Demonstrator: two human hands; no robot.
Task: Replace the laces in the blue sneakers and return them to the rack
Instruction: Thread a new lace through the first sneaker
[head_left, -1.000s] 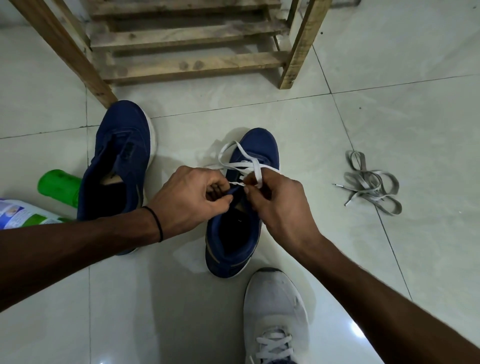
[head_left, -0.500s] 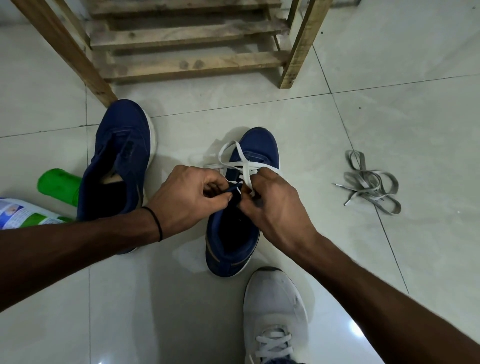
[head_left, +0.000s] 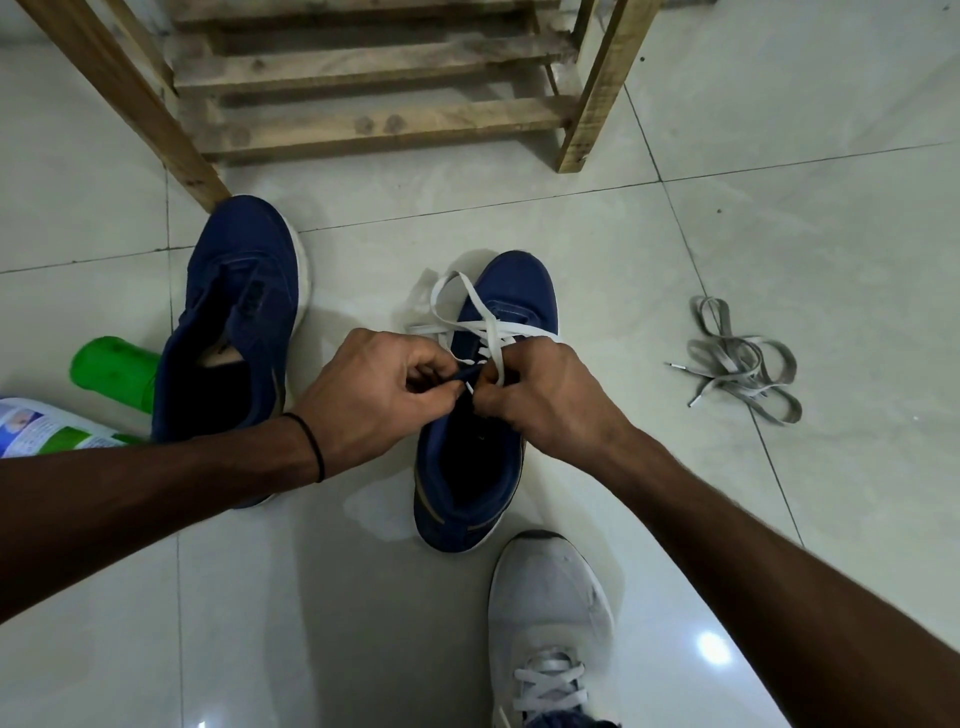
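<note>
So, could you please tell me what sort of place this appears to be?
Probably a home entryway: a wooden rack on glossy floor tiles, with blue sneakers and loose grey laces around.

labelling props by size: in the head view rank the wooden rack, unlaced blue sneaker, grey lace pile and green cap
wooden rack
unlaced blue sneaker
grey lace pile
green cap, partly hidden, so last two unsure
</note>
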